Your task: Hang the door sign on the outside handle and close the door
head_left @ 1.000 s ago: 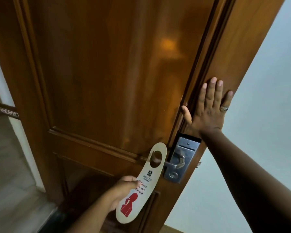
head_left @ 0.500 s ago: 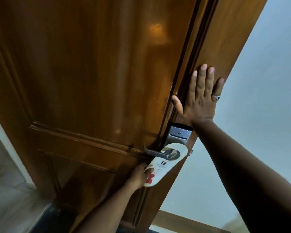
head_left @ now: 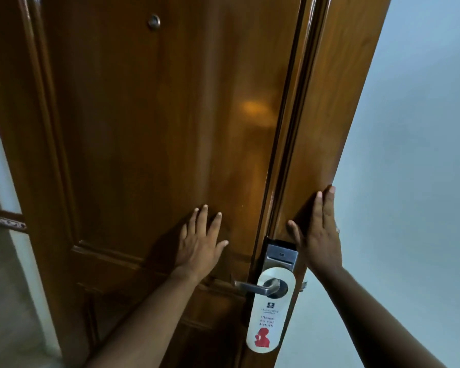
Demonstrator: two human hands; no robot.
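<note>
**Sign hanging on the lever, both palms flat on the wood**

The wooden door (head_left: 157, 142) is filling most of the view, its peephole (head_left: 153, 22) sitting at twelve o'clock. The left hand (head_left: 199, 245) is lying open and flat on the door panel, grasping nothing. The right hand (head_left: 320, 235) is pressing open-palmed against the door's edge strip, at three o'clock from the left hand, also empty. The door sign (head_left: 267, 314) is hanging freely on the lever handle (head_left: 258, 286), at five o'clock from the left hand and seven o'clock from the right, touching neither. The lock plate (head_left: 280, 254) is sitting just above it. Half a second ago the left hand was gripping the sign's lower end; now it is released and resting higher.
</note>
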